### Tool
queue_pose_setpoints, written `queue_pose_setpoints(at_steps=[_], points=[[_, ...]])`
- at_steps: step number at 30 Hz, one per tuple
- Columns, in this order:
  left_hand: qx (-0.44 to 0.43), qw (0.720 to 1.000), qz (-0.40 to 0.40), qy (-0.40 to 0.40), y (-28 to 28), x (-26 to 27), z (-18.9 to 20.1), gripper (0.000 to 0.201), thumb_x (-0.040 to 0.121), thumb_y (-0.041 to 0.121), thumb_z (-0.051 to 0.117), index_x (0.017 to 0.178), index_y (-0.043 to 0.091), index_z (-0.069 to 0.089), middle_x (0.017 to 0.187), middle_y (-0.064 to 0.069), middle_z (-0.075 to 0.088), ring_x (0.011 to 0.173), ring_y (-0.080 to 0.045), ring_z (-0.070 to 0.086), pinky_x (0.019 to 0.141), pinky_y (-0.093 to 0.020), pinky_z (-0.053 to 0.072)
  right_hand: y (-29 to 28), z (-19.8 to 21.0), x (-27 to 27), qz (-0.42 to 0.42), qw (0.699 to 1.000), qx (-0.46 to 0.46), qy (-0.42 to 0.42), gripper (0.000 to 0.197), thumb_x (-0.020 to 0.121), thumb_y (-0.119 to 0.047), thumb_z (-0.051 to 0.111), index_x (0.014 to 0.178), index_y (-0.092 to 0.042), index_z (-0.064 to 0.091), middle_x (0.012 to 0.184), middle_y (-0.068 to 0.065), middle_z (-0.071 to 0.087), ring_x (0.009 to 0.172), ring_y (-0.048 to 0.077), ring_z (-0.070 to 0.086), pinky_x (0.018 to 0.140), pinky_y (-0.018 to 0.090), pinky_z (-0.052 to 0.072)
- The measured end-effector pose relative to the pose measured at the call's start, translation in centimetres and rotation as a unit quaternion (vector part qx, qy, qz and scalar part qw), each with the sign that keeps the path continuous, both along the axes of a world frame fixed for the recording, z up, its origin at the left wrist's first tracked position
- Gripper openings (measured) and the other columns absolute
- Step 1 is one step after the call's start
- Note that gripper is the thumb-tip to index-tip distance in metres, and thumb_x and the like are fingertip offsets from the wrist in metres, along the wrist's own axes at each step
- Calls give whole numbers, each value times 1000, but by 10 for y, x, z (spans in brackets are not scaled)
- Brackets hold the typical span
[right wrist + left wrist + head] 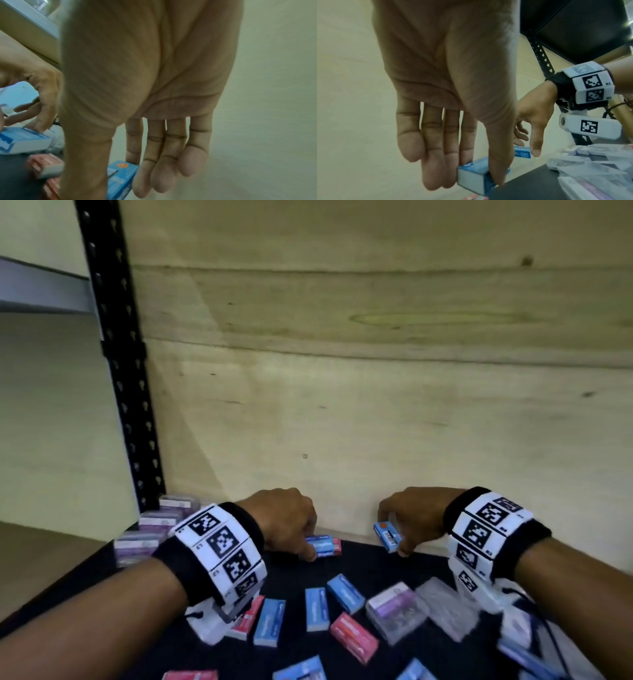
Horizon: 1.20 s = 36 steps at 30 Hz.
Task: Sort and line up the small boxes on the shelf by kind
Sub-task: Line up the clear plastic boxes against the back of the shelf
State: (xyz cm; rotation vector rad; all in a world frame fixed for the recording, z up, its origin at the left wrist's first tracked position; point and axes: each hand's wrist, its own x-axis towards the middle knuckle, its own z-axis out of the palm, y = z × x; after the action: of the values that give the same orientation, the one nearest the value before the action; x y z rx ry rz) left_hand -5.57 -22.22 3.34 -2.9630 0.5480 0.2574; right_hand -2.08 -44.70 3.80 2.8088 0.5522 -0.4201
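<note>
Hands: I am pinching one blue box with my left hand, another blue box with my right hand.
Gap: boxes are lying apart along the back wall, left one nearer the row.

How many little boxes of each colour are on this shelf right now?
Blue boxes: 8
Red boxes: 4
Clear purple cases: 5
Total: 17 that the head view shows; the blurred right edge may hide more.
</note>
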Motion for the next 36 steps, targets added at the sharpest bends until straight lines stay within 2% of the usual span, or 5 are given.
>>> queue_pose_setpoints(at_steps=[9,13,17,27,36], points=[[7,998,-63,12,-94,37,-20,40,83,50,70,107,19,70,102,-3,67,89,-24,64,68,-30,48,-59,-19,3,-84,996,13,30,73,74,-64,72,122,-10,65,117,8,68,104,28,65,92,42,53],[18,997,-75,18,-111,50,-31,41,82,51,71,105,18,71,101,-4,68,87,-26,65,69,-30,50,-61,-28,7,-86,995,17,49,62,77,-64,71,97,-5,67,89,7,68,82,28,65,78,36,53],[26,996,-83,25,-117,56,-41,40,81,50,72,106,19,70,101,-4,68,87,-26,65,67,-30,48,-57,-33,7,-87,995,-3,37,58,79,-65,68,66,-11,52,63,1,52,56,21,49,59,30,41],[18,996,-82,29,-116,59,-48,43,82,51,70,111,19,68,106,-5,66,90,-26,64,72,-31,51,-54,-44,9,-78,996,-33,30,64,76,-73,64,88,-9,63,80,2,62,71,22,58,68,31,48],[-9,997,-80,22,-102,36,-29,40,85,57,64,107,24,65,106,3,64,93,-20,61,74,-32,49,-55,-37,0,-84,996,-27,9,63,81,-73,58,80,-10,60,73,1,59,64,20,55,63,30,47]])
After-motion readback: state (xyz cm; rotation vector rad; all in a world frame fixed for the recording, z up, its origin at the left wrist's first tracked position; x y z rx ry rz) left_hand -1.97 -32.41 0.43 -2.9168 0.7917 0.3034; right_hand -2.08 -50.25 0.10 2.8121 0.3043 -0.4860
